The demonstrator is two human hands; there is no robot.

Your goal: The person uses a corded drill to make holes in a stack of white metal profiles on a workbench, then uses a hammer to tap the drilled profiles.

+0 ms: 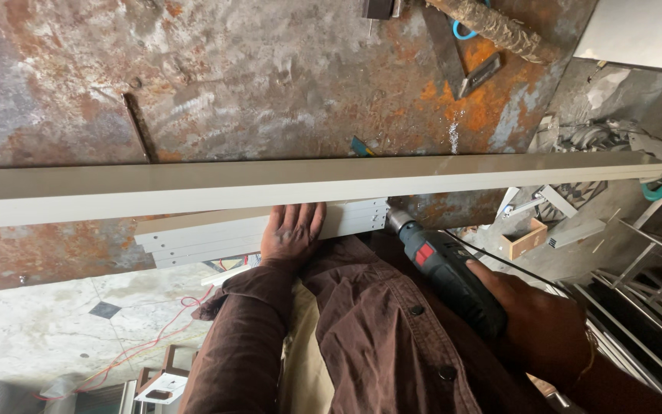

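where the rusty steel table (pixel 216 77) fills the upper view, a long pale beam (pixel 308 184) lies across it from edge to edge. just beneath, a stack of short white strips (pixel 208 234) rests at the table's near edge. left hand (pixel 291 234) lies open and flat, palm down, pressing on the strips. right hand (pixel 542 326) is closed around the grip of a black and red drill (pixel 446 268), its nose at the strips' end. brown sleeves below.
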